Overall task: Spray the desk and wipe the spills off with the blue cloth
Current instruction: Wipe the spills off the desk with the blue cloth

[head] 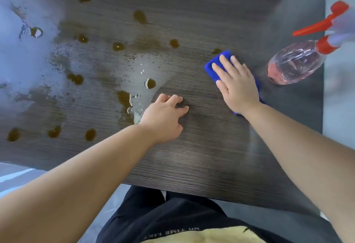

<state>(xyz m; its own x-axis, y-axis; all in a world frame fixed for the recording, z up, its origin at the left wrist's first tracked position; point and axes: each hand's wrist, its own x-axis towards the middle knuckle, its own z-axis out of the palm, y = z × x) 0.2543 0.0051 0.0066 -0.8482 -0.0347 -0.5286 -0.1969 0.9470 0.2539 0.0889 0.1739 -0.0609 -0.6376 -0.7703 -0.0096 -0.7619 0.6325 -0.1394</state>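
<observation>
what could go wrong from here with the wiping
The spray bottle sits close to the right hand and blue cloth, near the edge of the desk; a wide stroke might knock it off.
The left hand rests beside a wet brown puddle and could slip or smear it.
Many spills remain; the cloth may just spread them.

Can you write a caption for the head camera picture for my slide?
Right hand presses the blue cloth on the desk, brown spills to its left, spray bottle to its right.

i see grey floor (19, 185) lower left, a dark wood-grain counter (192, 156) across the middle, pale glare (23, 60) washing its left side.
</observation>
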